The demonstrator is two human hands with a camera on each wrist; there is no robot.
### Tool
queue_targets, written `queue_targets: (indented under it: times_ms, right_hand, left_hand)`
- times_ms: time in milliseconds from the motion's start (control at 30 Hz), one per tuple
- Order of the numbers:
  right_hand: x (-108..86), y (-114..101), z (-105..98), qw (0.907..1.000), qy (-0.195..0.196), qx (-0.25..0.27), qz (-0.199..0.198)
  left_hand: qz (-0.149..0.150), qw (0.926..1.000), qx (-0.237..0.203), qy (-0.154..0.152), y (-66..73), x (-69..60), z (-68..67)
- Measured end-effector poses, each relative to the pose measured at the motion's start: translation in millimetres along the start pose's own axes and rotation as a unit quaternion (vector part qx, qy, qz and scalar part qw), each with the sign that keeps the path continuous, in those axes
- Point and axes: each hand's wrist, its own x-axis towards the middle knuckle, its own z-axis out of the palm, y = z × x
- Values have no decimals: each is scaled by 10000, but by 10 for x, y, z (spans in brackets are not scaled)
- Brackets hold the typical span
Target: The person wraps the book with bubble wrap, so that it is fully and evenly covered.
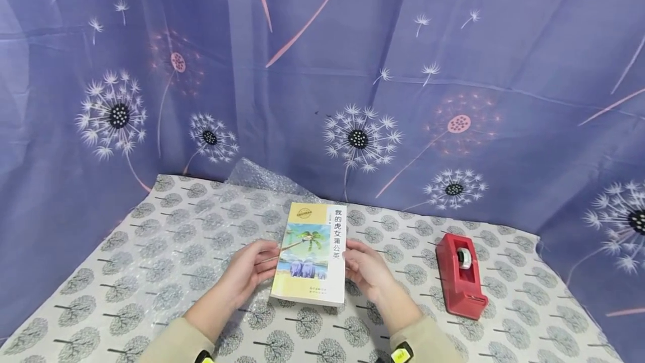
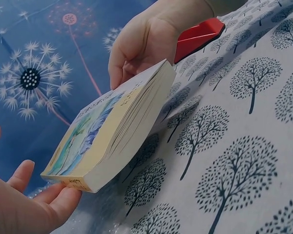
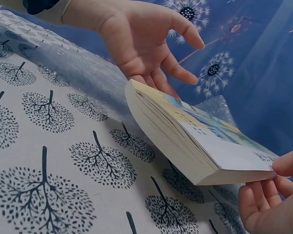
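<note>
A paperback book with a yellow, white and picture cover is held face up over the cloth, tilted in both wrist views. At its left side my left hand supports it with the fingers reaching under the edge; thumb and index finger stand off the cover in the right wrist view, where the palm of this left hand shows. My right hand grips the opposite edge, thumb at the cover and fingers beneath, as the right wrist view shows of this hand. Some fingertips are hidden under the book.
Clear bubble wrap lies spread over the left part of the tree-print cloth, its far edge raised against the purple dandelion curtain. To the right of my right hand stands a red tape dispenser with a roll in it.
</note>
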Motion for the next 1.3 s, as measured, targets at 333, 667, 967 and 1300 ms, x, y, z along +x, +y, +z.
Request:
queue_targets:
  times_ms: [333,667,967,1300]
  right_hand:
    - [65,26,109,9997,-254,13,-39]
    - [129,78,245,9995,-292,-71,-43]
    - [181,95,427,9990,-434,-79,39]
    - [244,133,589,9986,-477,-237,-31]
  left_hand:
    - [28,9999,131,41,38,-9,-124]
    - [14,9994,322,116,72,-43,-272]
    - [-34,9987,508,54,105,-83,-452]
    - [-38,9978,654,102,137,-94,-592]
